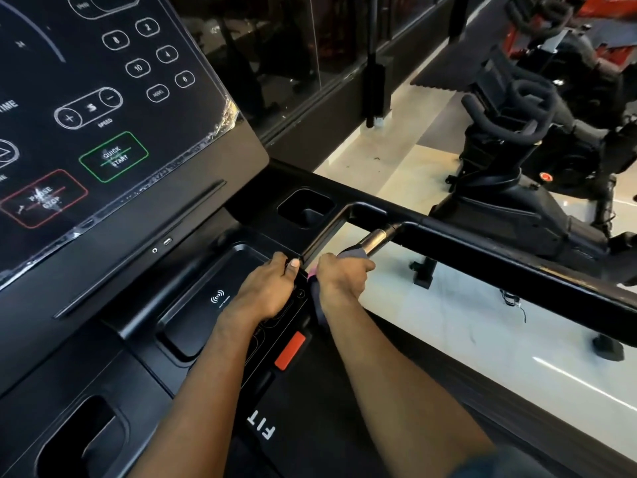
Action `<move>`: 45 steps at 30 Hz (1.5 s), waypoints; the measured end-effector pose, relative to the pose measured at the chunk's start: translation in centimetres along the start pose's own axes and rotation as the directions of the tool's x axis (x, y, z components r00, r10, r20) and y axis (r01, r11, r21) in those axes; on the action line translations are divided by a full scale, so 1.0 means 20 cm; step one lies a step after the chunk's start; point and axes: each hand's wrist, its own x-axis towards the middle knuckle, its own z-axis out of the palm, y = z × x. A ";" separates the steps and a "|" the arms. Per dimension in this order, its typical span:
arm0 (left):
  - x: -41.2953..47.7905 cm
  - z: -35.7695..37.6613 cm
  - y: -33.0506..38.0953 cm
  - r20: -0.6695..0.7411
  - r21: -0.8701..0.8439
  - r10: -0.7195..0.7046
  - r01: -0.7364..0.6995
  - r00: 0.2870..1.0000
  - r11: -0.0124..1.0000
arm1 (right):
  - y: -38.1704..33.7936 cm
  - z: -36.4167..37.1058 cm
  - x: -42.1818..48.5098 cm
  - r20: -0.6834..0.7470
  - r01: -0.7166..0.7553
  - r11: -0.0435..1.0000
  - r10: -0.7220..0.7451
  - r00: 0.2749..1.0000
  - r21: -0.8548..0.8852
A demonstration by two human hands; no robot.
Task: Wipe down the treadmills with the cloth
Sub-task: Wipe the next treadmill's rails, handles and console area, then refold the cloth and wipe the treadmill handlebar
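Right hand (341, 277) closed tight, fingers wrapped round the cloth (352, 251), which is bunched over the near end of the metal grip (377, 240) on the treadmill (103, 357). Grey fold of cloth pokes out above the knuckles, a bit of pink shows at the thumb side, and a dark tail hangs down below the wrist. The bare shiny part of the grip runs up and right from the hand to the black side rail (499, 246). Left hand (272, 288) is just beside the right, nearly touching, knuckles up, fingers curled down onto the control strip, thumb tip pressed at the foot of the inner black bar (324, 236). Can't tell if it actually holds anything. Left wrist sits over the right edge of the charging tray (206, 270) with the wireless symbol. Red tab (289, 351) lies between the two forearms, nearer the person. Cup holder (305, 207) is beyond the hands. Console screen (103, 98) is upper left, tilted, with QUICK START in green and PAUSE STOP in red, and peeling film at its right corner. Black exercise bike (517, 139) stands on the pale floor (465, 322) to the right, well apart.
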 end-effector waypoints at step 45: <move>-0.14 0.00 0.19 -0.269 -0.346 0.238 -0.324 0.933 0.880 | -0.13 -0.70 -0.03 0.568 0.173 0.863 -0.450 0.689 0.474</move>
